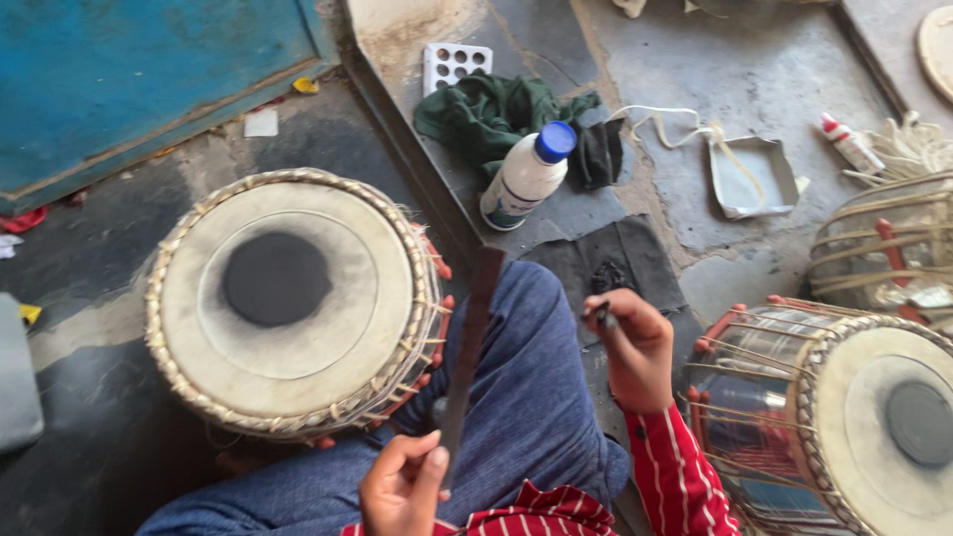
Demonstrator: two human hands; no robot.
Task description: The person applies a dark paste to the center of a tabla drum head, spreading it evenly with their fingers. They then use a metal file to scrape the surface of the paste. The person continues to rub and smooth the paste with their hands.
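Where the head view looks down over the person's lap, a long flat dark metal strip (470, 347) is seen gripped near its near end by the left hand (402, 486), fingers closed around it and the thumb laid along its edge. The strip runs far-ward across the blue-trousered knee (526, 387), its far tip ending just short of a white bottle with a blue cap (526, 174). The right hand (635, 347) is closed on a small dark tool (602, 316), pinched at the fingertips; what kind of tool it is cannot be told. A drum with a pale skin and black centre spot (288, 298) is propped against the left side of the knee, touching it. A second drum (844, 417) lies on its side to the right, near the striped sleeve. A green cloth (486, 109), a white dimpled tray (455, 65) and a bent metal dish (749, 179) lie on the floor (754, 69) farther off.

As a judgement, the strip's far tip could be swung into the bottle and tip it, since they lie close. The left drum, only leaned on the knee, could be rolled away if the leg shifts.
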